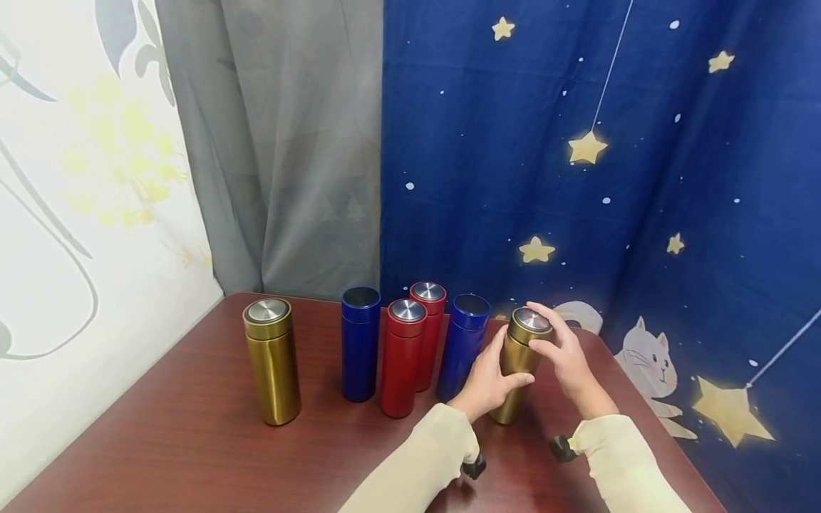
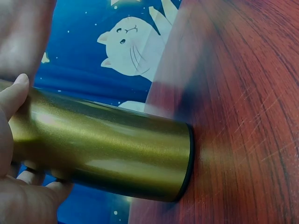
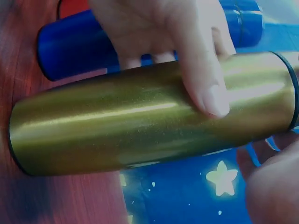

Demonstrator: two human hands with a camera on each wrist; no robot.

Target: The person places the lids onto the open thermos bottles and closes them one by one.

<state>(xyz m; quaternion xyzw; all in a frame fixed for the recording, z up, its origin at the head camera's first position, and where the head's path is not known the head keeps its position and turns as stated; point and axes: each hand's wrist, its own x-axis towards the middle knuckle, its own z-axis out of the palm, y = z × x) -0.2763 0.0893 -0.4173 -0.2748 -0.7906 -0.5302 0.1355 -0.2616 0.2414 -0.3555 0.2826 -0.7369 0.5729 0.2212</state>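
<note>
A gold thermos (image 1: pixel 517 356) with a silver-topped lid stands near the right side of the table, its base at the tabletop. My left hand (image 1: pixel 489 381) grips its body, the thumb laid across the front and the fingers behind. Around the lid curl the fingers of my right hand (image 1: pixel 569 363). The left wrist view shows the lower body of the gold thermos (image 2: pixel 112 144) and its dark base ring. In the right wrist view, the left thumb presses on the gold thermos (image 3: pixel 117 121), while the right hand (image 3: pixel 275 182) is partly visible at the lid end.
Left of my hands stand a blue thermos (image 1: pixel 463 342), two red ones, the front red thermos (image 1: pixel 402 363) and the rear red thermos (image 1: pixel 430 335), and another blue thermos (image 1: pixel 360 349). A second gold thermos (image 1: pixel 276 370) is farther left on the wooden table (image 1: pixel 192 442). Curtains hang behind.
</note>
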